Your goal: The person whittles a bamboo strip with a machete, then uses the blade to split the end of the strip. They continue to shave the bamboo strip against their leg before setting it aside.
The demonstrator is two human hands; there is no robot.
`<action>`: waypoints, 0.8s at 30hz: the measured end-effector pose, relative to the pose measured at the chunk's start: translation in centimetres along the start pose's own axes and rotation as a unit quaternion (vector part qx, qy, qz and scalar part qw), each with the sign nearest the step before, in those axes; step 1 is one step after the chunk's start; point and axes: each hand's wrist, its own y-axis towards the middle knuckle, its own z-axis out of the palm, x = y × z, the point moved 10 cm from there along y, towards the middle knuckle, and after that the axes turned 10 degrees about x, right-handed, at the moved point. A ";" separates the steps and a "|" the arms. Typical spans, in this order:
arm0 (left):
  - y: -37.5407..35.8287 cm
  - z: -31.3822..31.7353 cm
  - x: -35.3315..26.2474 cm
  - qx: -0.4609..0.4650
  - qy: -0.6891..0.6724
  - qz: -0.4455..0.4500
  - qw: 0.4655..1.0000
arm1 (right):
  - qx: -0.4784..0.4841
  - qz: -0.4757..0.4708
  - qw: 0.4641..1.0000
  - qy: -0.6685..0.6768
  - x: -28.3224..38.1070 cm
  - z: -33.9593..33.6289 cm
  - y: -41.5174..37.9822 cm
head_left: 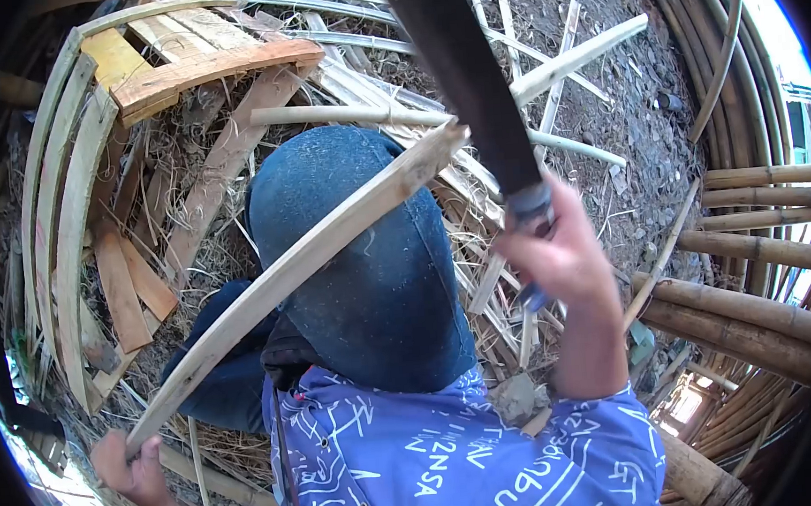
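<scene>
Bamboo poles beside rough, littered dirt ground.

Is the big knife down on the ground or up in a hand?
Up in a hand: the right hand grips the knife by its handle, its dark blade sticking out.

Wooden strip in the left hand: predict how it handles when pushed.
The strip is probably stiff: it looks thick and spans the knee without obvious sag. It might swivel, as the left hand grips only one end.
</scene>
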 end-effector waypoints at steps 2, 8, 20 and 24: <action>0.0 -0.1 -1.6 0.003 -0.008 0.026 1.000 | -0.064 0.035 0.993 0.095 -0.6 -1.5 0.4; -1.2 -0.4 0.3 -0.025 0.005 -0.008 1.000 | -0.004 0.000 1.000 -0.006 0.0 -0.1 0.0; -0.8 -0.4 -1.7 -0.030 0.005 -0.001 1.000 | -0.019 -0.013 0.999 0.033 0.0 2.1 0.0; -0.5 0.1 -1.4 -0.004 0.006 0.011 1.000 | -0.049 0.076 0.994 0.066 -0.8 -0.9 0.0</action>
